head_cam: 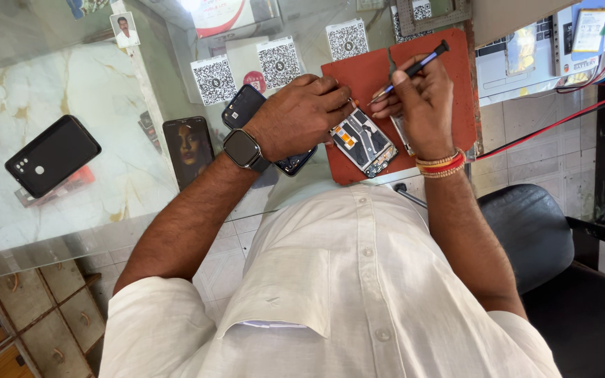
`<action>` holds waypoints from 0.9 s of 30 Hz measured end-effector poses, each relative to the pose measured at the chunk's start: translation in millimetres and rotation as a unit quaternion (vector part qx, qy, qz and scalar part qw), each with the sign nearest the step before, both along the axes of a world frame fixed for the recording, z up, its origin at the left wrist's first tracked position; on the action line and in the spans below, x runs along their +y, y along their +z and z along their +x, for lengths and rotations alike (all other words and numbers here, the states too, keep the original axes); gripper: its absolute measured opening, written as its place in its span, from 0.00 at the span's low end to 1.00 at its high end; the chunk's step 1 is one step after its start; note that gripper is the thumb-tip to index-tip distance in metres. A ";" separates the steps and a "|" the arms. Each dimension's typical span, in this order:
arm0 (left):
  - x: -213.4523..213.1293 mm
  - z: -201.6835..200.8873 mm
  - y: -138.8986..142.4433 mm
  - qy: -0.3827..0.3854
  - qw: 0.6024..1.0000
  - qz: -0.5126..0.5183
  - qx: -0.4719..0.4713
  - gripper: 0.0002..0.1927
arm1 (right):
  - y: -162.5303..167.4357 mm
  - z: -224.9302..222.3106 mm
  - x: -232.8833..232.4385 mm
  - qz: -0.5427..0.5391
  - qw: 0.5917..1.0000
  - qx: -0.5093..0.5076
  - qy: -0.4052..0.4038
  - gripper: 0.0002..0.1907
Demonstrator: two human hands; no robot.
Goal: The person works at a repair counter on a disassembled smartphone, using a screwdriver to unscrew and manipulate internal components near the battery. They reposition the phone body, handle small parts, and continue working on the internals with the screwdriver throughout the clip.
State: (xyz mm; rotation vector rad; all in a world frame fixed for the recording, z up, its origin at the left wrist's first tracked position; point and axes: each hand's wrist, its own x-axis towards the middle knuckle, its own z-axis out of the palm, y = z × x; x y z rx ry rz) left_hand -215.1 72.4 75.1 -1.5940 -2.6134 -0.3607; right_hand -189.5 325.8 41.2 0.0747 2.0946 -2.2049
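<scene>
An opened phone (363, 142) with its back off lies on a red mat (456, 84), its circuit board and orange parts showing. My left hand (301, 113), with a smartwatch on the wrist, rests its fingers on the phone's upper edge. My right hand (421, 105), with red and gold bracelets, grips a thin dark screwdriver (414, 68) whose tip points down at the phone's top corner. A dark phone (246, 105) lies partly under my left hand.
On the glass desk lie a black phone case (52, 155), a phone with a lit picture (188, 148) and several square code cards (213, 80). A white device (519, 56) with red wires sits at the right. A black chair (533, 238) stands lower right.
</scene>
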 end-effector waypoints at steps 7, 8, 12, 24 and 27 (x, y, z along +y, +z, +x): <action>1.1 -0.2 2.4 -0.003 1.000 0.000 0.011 0.40 | 17.4 31.4 7.9 0.181 0.971 0.154 0.008 0.04; 0.9 -0.7 3.0 -0.005 1.000 0.000 0.010 0.40 | 23.1 34.7 8.3 0.275 0.945 0.178 0.023 0.06; 2.6 -1.2 4.5 -0.010 1.000 -0.011 -0.009 0.40 | 35.9 40.3 -8.1 0.442 0.859 0.248 0.065 0.12; 1.8 0.3 -5.7 -0.002 1.000 -0.008 -0.015 0.41 | 32.4 46.2 -16.7 0.482 0.825 0.290 0.057 0.12; 1.5 -0.1 -6.2 -0.006 1.000 0.003 -0.026 0.39 | 31.5 47.4 -16.7 0.491 0.817 0.299 0.056 0.16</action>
